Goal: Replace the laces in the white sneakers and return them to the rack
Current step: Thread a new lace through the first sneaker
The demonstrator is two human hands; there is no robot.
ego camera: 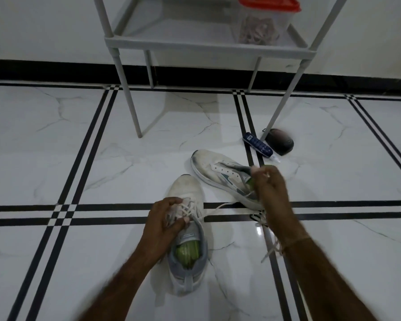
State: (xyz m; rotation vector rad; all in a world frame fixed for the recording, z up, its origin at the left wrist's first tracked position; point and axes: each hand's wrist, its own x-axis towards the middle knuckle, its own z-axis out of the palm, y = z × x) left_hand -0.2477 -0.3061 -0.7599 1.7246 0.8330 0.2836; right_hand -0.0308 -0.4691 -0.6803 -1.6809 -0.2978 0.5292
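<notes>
From the head view, the left hand (166,220) clamps the laced top of the near sneaker (186,187). Well apart from it, the right hand (271,188) pinches the white lace (220,206) stretched between them. The second sneaker (214,169) lies just beyond, and both sit on the tiled floor (79,147) before the rack (195,46).

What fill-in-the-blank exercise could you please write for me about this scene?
1. The left hand grips the near sneaker, whose insole is ____.
2. The right hand pinches a white ____ leading from that sneaker.
3. The clear container stands on the ____.
4. The blue tube lies on the ____ beside a dark oval object.

Missing words: green; lace; rack; floor.
</notes>
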